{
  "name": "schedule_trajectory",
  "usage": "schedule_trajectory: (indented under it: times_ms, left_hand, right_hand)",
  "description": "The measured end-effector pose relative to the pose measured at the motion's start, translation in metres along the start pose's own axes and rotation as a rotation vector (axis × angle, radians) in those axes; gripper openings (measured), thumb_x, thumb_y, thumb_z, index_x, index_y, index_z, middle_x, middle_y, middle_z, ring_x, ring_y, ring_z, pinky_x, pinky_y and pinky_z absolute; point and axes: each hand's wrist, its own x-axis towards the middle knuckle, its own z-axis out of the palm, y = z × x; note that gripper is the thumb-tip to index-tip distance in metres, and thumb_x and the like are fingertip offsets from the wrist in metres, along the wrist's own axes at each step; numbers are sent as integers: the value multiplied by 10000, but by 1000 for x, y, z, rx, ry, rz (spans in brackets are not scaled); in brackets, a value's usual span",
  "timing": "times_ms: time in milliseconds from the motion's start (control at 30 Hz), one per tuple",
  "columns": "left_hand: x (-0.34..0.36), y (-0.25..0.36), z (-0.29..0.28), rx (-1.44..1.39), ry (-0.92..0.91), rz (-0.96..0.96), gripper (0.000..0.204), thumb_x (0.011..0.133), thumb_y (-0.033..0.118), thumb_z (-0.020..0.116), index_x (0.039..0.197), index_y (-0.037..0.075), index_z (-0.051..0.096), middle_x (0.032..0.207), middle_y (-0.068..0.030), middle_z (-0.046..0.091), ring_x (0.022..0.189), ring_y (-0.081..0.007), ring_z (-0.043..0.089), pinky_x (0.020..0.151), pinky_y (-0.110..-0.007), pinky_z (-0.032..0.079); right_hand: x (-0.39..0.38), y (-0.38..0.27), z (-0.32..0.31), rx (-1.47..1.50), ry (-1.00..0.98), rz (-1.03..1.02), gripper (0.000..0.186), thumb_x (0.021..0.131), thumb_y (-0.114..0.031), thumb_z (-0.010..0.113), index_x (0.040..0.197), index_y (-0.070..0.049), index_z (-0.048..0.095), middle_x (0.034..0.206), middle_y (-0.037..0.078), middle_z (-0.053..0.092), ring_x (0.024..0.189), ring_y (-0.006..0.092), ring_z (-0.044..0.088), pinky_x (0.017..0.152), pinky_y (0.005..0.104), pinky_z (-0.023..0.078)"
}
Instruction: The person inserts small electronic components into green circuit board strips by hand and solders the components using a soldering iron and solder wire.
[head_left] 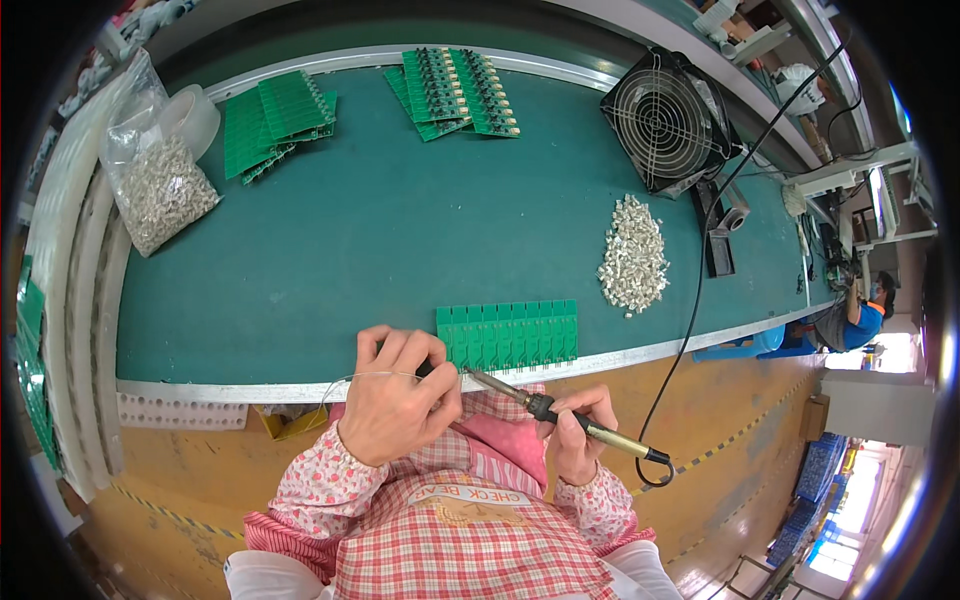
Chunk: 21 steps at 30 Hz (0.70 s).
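Checked red apron [450, 555] is nearest; above it, the left hand [398, 398] is curled closed, seemingly around a thin wire [368, 375], probably light and easy to bend. Next, the green circuit panel [508, 332] lies flat at the table's [350, 230] front edge; it should be light, stiff, brittle, best held by its sides. Rightward, the right hand [578, 437] grips the soldering iron [620, 441] on its handle, behind the likely hot metal shaft [498, 385].

The person wears a red-and-white checked cloth apron [420, 560] with a curved, pale lettered patch [475, 494] above a tan embroidered design [470, 514]. White fabric sleeves printed with small red strawberries [325, 485] gather into snug cuffs [362, 452]; red-and-white striped cloth [288, 540] shows beside white fabric [268, 577] below.
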Motion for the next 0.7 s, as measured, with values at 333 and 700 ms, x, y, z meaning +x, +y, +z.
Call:
schedule_trajectory:
  times_ms: [333, 700]
  left_hand:
    - [-7, -5, -4, -51, 65, -38, 146, 635, 103, 664, 674, 75, 526, 826, -57, 519, 790, -249, 500, 780, -424, 337]
    - [-6, -5, -7, -31, 11, -26, 124, 658, 98, 659, 717, 77, 552, 826, -25, 539, 809, -217, 519, 785, -419, 352]
  right_hand:
    - [-6, 0, -2, 25, 22, -31, 113, 869, -55, 549, 929, 19, 488, 716, 122, 585, 512, 125, 558, 458, 233, 461]
    - [-2, -1, 9, 7, -40, 47, 106, 873, -50, 542, 933, 21, 491, 720, 131, 598, 551, 148, 599, 488, 253, 492]
